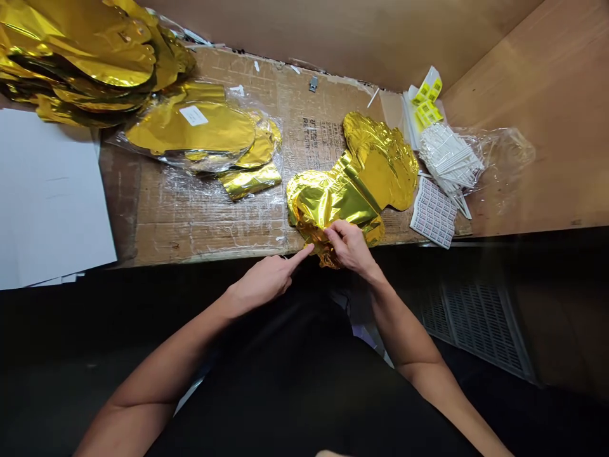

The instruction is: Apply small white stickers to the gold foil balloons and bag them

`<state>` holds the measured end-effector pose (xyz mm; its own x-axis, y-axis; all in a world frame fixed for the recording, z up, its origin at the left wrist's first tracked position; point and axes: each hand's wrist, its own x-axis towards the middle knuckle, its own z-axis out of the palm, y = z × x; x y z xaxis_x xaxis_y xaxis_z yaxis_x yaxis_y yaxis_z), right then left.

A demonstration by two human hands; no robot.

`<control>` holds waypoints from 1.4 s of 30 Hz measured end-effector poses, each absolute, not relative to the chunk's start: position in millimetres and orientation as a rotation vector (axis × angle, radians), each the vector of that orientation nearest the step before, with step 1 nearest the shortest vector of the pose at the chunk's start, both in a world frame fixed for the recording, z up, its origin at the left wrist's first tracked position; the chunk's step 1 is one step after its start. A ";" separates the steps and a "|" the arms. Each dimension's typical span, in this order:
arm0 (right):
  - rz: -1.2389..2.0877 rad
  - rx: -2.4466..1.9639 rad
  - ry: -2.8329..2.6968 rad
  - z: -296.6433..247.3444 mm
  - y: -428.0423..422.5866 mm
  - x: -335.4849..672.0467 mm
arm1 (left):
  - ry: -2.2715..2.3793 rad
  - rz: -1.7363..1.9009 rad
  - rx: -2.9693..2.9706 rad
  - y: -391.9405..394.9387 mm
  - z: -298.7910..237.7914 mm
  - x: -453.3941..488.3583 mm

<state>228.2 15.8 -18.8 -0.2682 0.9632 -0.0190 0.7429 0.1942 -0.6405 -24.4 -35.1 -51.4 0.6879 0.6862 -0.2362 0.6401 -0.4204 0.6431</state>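
A: Hands?
B: Right hand [352, 246] pinching the foil's [333, 200] crumpled near end. Left hand [264, 279]: index finger out to that end, others curled; whether it grips anything, unclear.
A: Foil's position?
B: Tabletop's [214, 235] near edge, left of the stickers [434, 212].
A: Risks?
B: Tearing, if the pinch tugs hard; slipping off, if dragged edgeward.

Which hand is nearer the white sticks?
Right. The right hand, pinching the gold foil, is pictured below and left of the white sticks; the left hand is farther left.
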 end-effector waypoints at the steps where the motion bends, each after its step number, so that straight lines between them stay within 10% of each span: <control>1: 0.816 -1.589 -2.032 -12.6 27.2 239.3 | 1.015 0.091 2.150 -34.8 -51.1 -25.5; 11: 0.063 -1.603 -1.705 74.5 134.4 350.7 | 0.957 0.603 1.570 -37.4 -4.1 -42.8; 20: 0.858 -0.906 -2.390 20.5 -14.7 217.5 | 1.006 0.788 1.610 -46.6 4.0 -27.7; 42: 0.341 -1.386 -1.885 10.1 -11.7 220.4 | 0.922 0.686 1.773 -49.4 -6.4 -20.5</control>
